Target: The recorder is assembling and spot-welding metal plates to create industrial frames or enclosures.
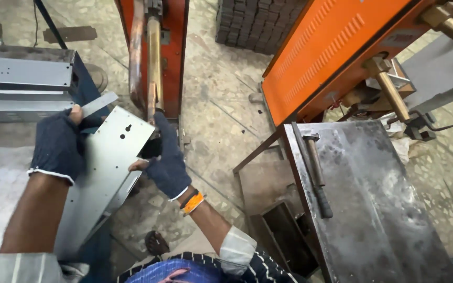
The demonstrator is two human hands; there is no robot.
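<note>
Head view looks down on a workshop floor of cracked stone, where an orange machine (326, 57) fills the upper right and a steel table (378, 209) stands below it, scuffed and grey. On the table's left edge lies a hammer (316, 175), its dark grip pointing toward the person. At the left, a stack of grey metal panels (22, 84) rests on a blue frame. Between these, a bent sheet-metal panel (106, 167) is held tilted, its upper corner just beside the copper arms (153, 57) of a second orange machine. The left hand (58, 144), in a dark glove, grips the panel's upper left edge, while the gloved right hand (169, 160) clasps its right edge. An orange band (193, 202) circles the right wrist.
</note>
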